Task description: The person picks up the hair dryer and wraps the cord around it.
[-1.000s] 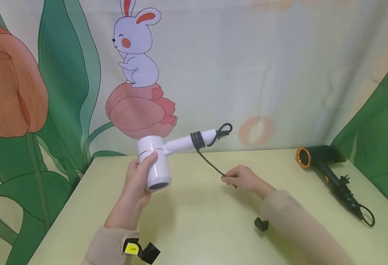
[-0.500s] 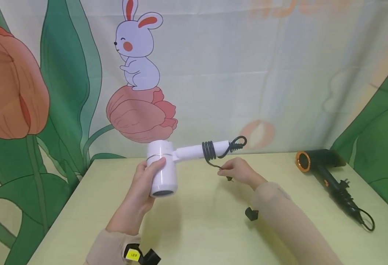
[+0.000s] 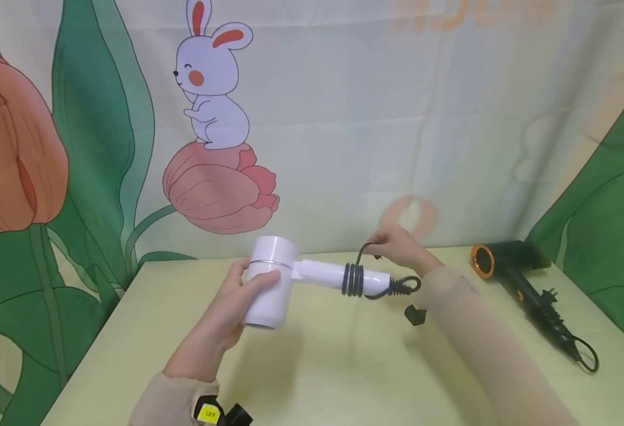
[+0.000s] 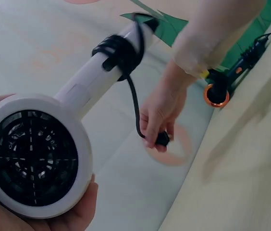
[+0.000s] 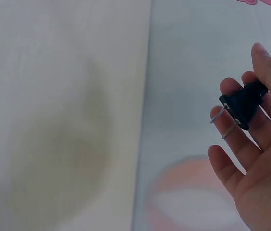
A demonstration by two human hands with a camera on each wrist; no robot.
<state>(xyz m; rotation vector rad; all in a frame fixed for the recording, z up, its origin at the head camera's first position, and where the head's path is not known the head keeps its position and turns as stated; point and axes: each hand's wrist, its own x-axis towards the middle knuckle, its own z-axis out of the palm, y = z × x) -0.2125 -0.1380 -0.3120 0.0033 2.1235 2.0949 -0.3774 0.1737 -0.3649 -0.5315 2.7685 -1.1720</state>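
Observation:
A white hair dryer point(image 3: 271, 290) is held above the table, its barrel gripped by my left hand point(image 3: 237, 302) with the thumb across the front. In the left wrist view its round dark grille point(image 4: 33, 158) faces the camera. Several turns of black cord point(image 3: 352, 280) wrap the handle, which points right. My right hand point(image 3: 399, 245) pinches the cord's free end behind the handle, near the table's back edge. The right wrist view shows the black two-pin plug point(image 5: 243, 103) lying against the fingers, the thumb at its cord side.
On the right of the pale yellow table point(image 3: 333, 378) lies a black hair dryer point(image 3: 535, 302) with an orange ring, its cord bundled along the handle. Behind the table hangs a curtain point(image 3: 333, 118) printed with a rabbit and tulips.
The white hair dryer has come lower and to the right, its handle now tilting slightly down. My right hand has carried the plug end from below the handle up to above and behind it.

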